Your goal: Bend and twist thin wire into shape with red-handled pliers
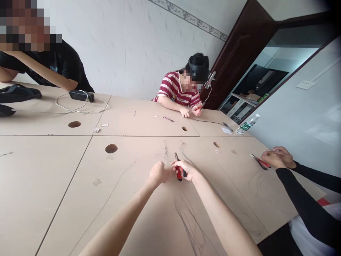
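My right hand (189, 170) is wrapped round a pair of pliers (178, 175) with red and black handles, whose metal jaws point away from me. Just left of it, my left hand (159, 172) is closed in a fist, its fingertips turned from view, so what it grips is hidden. Beyond both hands lie small twisted wire bits (165, 151). A loose bundle of thin grey wires (188, 224) stretches over the table between my forearms. Another thin wire (114, 188) runs along the tabletop to the left.
Across the table (213, 160) a person in a striped shirt (176, 90) holds red-handled pliers. At right, a co-worker's hands (278, 156) are beside other pliers (261, 162). A bottle (248, 124), a black adapter (81, 95) and round holes (111, 148) also show.
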Action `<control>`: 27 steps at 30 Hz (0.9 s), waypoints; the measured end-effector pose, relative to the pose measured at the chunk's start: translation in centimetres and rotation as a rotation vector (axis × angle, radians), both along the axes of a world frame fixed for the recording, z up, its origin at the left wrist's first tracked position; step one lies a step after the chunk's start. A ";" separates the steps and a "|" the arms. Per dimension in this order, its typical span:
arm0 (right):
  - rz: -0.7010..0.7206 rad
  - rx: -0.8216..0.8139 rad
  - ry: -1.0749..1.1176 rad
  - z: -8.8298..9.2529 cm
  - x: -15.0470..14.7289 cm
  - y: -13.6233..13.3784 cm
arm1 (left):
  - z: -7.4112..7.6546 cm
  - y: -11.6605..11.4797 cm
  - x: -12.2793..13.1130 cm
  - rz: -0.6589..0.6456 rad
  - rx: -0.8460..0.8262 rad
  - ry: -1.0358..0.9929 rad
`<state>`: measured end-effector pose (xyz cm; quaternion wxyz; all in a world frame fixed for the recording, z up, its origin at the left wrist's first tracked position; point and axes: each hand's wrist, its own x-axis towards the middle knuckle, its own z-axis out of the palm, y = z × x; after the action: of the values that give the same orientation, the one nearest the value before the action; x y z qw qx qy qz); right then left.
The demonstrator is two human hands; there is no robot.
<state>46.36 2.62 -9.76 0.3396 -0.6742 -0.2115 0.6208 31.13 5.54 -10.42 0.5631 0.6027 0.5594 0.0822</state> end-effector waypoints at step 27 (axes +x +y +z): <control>-0.080 0.053 0.019 0.3 -1.2 -0.1 | 1.4 -0.3 -2.9 0.161 -0.138 -0.388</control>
<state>45.12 2.54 -9.47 0.3838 -0.6670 -0.1973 0.6074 28.18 5.25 -9.04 0.6917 0.4890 0.4912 0.2027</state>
